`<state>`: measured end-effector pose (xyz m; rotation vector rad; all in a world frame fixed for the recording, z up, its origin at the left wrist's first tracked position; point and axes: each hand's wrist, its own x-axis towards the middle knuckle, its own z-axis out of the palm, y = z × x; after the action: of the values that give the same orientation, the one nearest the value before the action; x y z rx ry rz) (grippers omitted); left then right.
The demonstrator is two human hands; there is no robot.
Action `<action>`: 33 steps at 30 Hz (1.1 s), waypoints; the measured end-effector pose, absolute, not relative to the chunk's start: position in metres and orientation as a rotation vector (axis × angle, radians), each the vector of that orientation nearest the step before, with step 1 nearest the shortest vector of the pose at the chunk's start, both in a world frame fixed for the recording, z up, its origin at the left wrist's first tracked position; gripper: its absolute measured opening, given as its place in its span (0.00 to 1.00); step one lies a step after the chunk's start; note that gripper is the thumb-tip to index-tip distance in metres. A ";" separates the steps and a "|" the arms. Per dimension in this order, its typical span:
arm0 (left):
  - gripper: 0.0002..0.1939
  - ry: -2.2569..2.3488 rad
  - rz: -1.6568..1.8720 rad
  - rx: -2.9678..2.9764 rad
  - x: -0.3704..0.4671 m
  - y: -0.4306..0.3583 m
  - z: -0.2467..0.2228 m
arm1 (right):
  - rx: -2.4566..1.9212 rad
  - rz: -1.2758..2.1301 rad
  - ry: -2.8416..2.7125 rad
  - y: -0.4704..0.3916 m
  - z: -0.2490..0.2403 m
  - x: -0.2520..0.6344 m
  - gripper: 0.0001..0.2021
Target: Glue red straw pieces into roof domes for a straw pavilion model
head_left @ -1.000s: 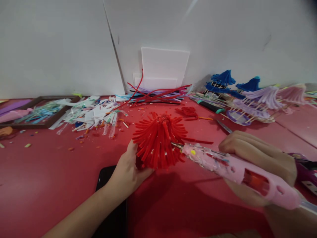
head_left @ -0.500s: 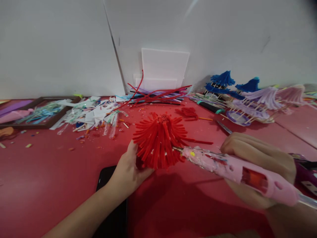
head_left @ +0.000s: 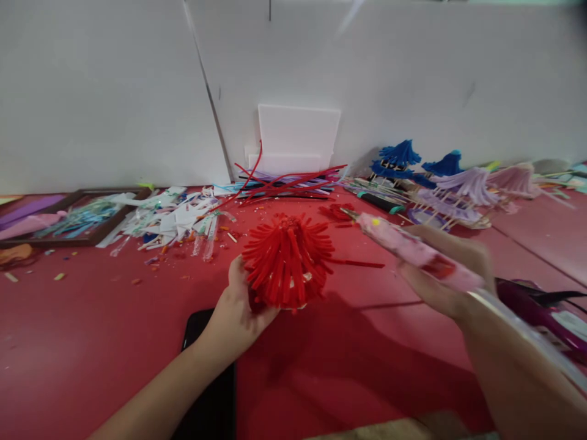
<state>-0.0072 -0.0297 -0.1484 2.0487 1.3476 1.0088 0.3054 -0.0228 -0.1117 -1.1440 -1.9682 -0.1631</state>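
Observation:
My left hand (head_left: 238, 305) is closed around the underside of a red pipe-cleaner roof (head_left: 288, 260), a cone of fuzzy strands fanning downward; some of my fingers are hidden beneath it. Whitish patches show between its lower strands. My right hand (head_left: 444, 269) grips a pink hot glue gun (head_left: 413, 247), smeared by motion, with a clear glue stick (head_left: 518, 330) trailing from its back end. The gun's metal tip points left, apart from the roof, and overlaps a small bundle of red pipe cleaners (head_left: 337, 212) lying behind.
Loose pipe cleaners (head_left: 293, 183) lie by white boards (head_left: 298, 134) against the wall. Scraps (head_left: 178, 214) and a brown frame (head_left: 87, 235) are at left. Blue (head_left: 398, 156) and lilac roofed models (head_left: 468, 189) stand right. A black phone (head_left: 206, 391) lies beneath my left forearm.
My right hand has drawn the glue gun away from the red roof, moving it up and back. The left hand still holds the roof, nearly in the same place.

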 end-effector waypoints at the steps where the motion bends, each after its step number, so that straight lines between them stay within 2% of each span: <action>1: 0.34 1.357 1.012 2.046 -0.008 -0.030 -0.149 | -1.196 -0.120 -2.049 -0.016 -0.115 0.308 0.13; 6: 0.37 1.392 1.022 2.022 -0.015 -0.028 -0.153 | -1.411 0.055 -2.277 0.013 -0.141 0.303 0.21; 11: 0.38 1.375 0.938 2.024 -0.018 -0.030 -0.148 | -1.389 0.102 -2.377 0.023 -0.158 0.287 0.27; 13: 0.39 1.405 0.902 2.045 -0.021 -0.035 -0.149 | -1.398 0.077 -2.374 0.022 -0.153 0.286 0.25; 18: 0.36 1.496 0.962 2.188 -0.038 -0.052 -0.161 | -1.544 0.008 -2.372 0.009 -0.134 0.298 0.08; 23: 0.32 1.514 1.320 2.245 -0.044 -0.063 -0.156 | -1.603 0.027 -2.419 -0.003 -0.141 0.304 0.10; 29: 0.22 1.377 1.708 2.068 -0.037 -0.067 -0.104 | -1.502 0.210 -2.532 -0.012 -0.126 0.314 0.12; 31: 0.14 1.419 1.666 2.109 -0.032 -0.065 -0.080 | -1.477 0.290 -2.514 -0.018 -0.103 0.314 0.09; 33: 0.12 1.309 1.539 2.233 -0.024 -0.060 -0.057 | -1.422 0.367 -2.305 -0.025 -0.075 0.304 0.08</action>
<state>-0.0236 -0.0604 -0.0570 2.2331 1.3091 1.5395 0.3044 -0.0247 -0.0750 -1.4225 -2.3046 0.3674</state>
